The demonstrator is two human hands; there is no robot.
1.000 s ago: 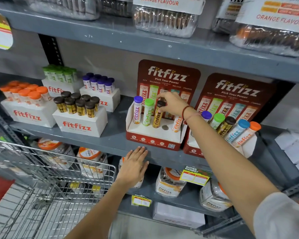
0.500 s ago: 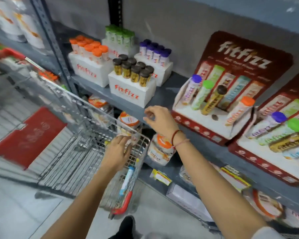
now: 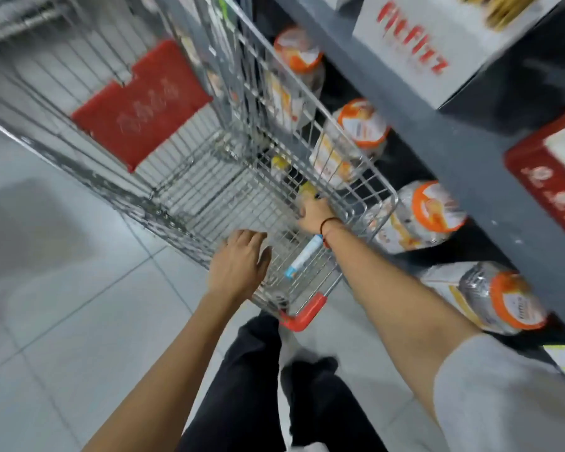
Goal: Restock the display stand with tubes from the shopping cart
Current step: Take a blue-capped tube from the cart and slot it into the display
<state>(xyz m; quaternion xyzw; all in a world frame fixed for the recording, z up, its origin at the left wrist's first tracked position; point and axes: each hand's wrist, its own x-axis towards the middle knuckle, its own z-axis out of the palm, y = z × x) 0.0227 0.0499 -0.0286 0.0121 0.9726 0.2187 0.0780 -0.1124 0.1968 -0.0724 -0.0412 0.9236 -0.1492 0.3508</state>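
The wire shopping cart (image 3: 190, 177) stands against the shelving, seen from above. A white tube with a blue cap (image 3: 303, 257) lies on the basket floor near the red-capped corner. Further in is a yellow-topped tube (image 3: 307, 189), blurred. My right hand (image 3: 314, 214) reaches down into the basket with its fingers curled right at the yellow-topped tube; whether it grips the tube is hidden. My left hand (image 3: 238, 265) lies over the cart's near rim, fingers bent over the wire. A red corner of the display stand (image 3: 542, 177) shows on the shelf at the right edge.
A grey shelf edge (image 3: 437, 138) runs diagonally above the cart, with a white Fitfizz box (image 3: 415, 44) on it. Orange-lidded clear jars (image 3: 431, 213) fill the shelf below, close to the cart's right side. The cart's red child-seat flap (image 3: 141, 102) sits further in. Grey floor tiles (image 3: 62, 305) spread left.
The view has swung down from the shelf to the cart. My right hand left the display stand and dropped into the basket. My left hand went from the shelf edge to the cart's rim.
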